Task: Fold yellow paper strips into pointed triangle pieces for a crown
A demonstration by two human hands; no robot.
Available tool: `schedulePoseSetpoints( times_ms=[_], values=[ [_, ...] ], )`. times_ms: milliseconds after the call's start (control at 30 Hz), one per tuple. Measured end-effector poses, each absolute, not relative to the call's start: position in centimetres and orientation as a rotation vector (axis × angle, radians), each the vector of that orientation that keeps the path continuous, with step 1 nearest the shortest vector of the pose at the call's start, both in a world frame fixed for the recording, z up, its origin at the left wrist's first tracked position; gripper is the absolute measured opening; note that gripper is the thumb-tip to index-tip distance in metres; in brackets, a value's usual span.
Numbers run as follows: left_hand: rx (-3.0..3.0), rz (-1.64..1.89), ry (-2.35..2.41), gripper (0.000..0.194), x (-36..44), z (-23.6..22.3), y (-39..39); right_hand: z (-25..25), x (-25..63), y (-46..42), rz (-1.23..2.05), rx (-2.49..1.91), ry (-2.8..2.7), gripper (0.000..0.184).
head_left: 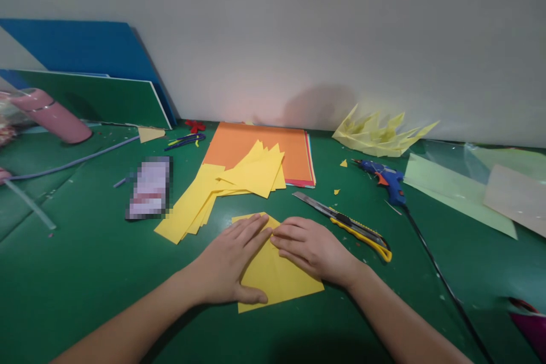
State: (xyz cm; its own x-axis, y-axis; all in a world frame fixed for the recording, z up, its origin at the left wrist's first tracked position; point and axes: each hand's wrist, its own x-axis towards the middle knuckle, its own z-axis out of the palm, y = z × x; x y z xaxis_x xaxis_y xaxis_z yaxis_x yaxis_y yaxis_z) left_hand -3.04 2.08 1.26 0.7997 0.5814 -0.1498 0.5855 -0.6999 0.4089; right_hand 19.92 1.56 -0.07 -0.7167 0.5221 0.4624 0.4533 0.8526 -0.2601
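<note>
1. I'm pressing yellow paper point(282, 280) at six o'clock: left grip point(230, 259) spreading flat, right grip point(314, 249) closing or not, I can't tell.
2. Uneven pressure is risking skewing; the knife point(356, 230), blade exposed at four o'clock, is risking cuts.

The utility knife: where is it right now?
In the head view, the utility knife lies on the table right of the yellow sheet, between the right hand and the blue glue gun.

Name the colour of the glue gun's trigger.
The trigger is orange-red, best seen in the head view.
</note>
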Motion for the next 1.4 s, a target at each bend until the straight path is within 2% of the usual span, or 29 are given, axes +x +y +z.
schedulePoseSetpoints(
  times_ms=[333, 733, 967, 1400],
  values=[
    [2.570, -0.127, 0.908, 0.099, -2.76, 1.81, 2.02, -0.23, 20.46, 1.50, 0.131, -0.660, -2.486, 0.024],
    [2.623, -0.043, 0.884, 0.096, -2.98, 1.39, 2.04, -0.15, 20.57, 1.55, 0.159, -0.667, -2.502, 0.022],
    [2.634, -0.055, 0.904, 0.087, -2.83, 1.68, 2.06, 0.00, 20.45, 1.55, 0.135, -0.661, -2.478, 0.023],
    [2.616, -0.032, 0.894, 0.091, -2.74, 1.66, 2.05, -0.29, 20.57, 1.50, 0.174, -0.721, -2.515, 0.022]
  ],
)
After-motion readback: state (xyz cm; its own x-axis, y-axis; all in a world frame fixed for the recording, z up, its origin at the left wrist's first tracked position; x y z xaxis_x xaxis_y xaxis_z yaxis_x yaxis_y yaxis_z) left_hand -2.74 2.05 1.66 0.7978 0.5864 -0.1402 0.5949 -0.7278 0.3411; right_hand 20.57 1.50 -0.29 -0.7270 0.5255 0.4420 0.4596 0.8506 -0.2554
